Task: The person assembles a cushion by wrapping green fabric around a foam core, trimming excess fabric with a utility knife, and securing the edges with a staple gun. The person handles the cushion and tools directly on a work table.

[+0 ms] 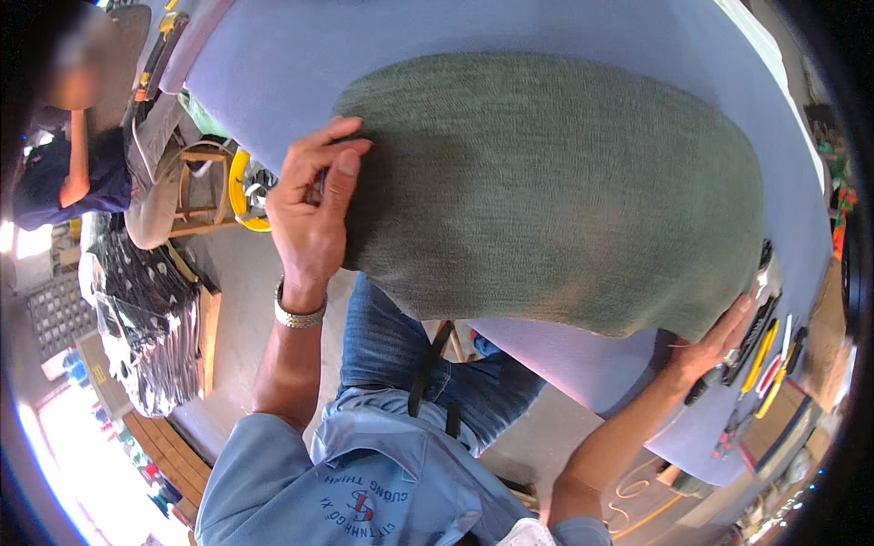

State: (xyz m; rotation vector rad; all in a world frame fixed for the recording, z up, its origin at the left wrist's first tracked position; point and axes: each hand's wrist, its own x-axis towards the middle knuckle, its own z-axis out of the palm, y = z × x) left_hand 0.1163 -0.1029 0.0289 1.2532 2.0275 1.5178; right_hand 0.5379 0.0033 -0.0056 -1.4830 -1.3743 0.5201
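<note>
A large green fabric-covered cushion panel [555, 191] with rounded corners lies raised in front of me, partly over the blue-grey covered table. At its left edge is my left hand [309, 205], thumb and fingers curled together against the border; a metal watch band circles that wrist. My right hand [719, 337] grips the lower right corner, its fingers running along the edge. The cushion hides its own underside and whatever touches it there.
The blue-grey table [273, 64] spreads beyond the cushion. At right lie a yellow-handled tool [767, 355], scissors [770, 373] and other hand tools. A person [82, 164] sits at left, near a wooden stool [202, 187], a yellow coil [238, 191] and a plastic-wrapped stack [150, 337].
</note>
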